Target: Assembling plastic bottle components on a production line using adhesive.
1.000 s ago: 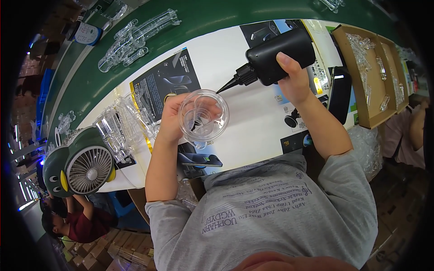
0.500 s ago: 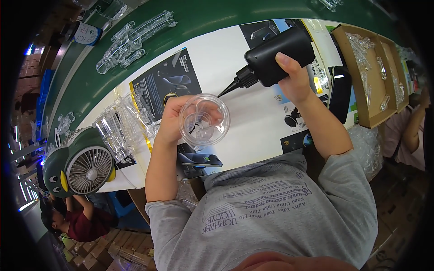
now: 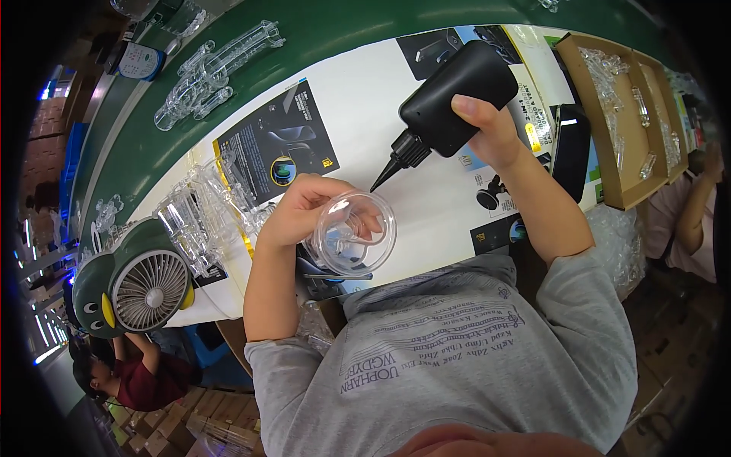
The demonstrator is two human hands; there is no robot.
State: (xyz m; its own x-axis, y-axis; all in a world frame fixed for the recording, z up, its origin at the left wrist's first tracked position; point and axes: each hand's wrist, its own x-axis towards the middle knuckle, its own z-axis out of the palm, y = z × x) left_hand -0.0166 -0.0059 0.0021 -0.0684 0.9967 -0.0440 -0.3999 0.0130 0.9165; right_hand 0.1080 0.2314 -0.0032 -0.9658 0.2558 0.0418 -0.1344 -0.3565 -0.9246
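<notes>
My left hand (image 3: 311,207) is closed on a clear round cup-like piece (image 3: 355,255), its wide rim facing up toward me. Inside it a smaller clear part shows, too see-through to make out. My right hand (image 3: 491,133) grips a black squeeze bottle (image 3: 457,97), tilted so that its narrow pointed nozzle (image 3: 387,175) slants down to the left. The nozzle's tip is close to the far rim of the clear piece; whether they touch I cannot tell. Printed sheets (image 3: 278,137) lie under both hands.
Clear tubular parts (image 3: 217,75) lie on the green table at the far left, with more (image 3: 202,209) nearer. A green fan (image 3: 145,282) stands at left. Cardboard trays (image 3: 626,145) of small clear pieces and a black phone-like object (image 3: 569,156) are at right. Other people (image 3: 145,373) sit nearby.
My left hand has brought the clear piece slightly toward me and to the right, tilting it. The bottle has shifted a little left, and its nozzle tip points lower.
</notes>
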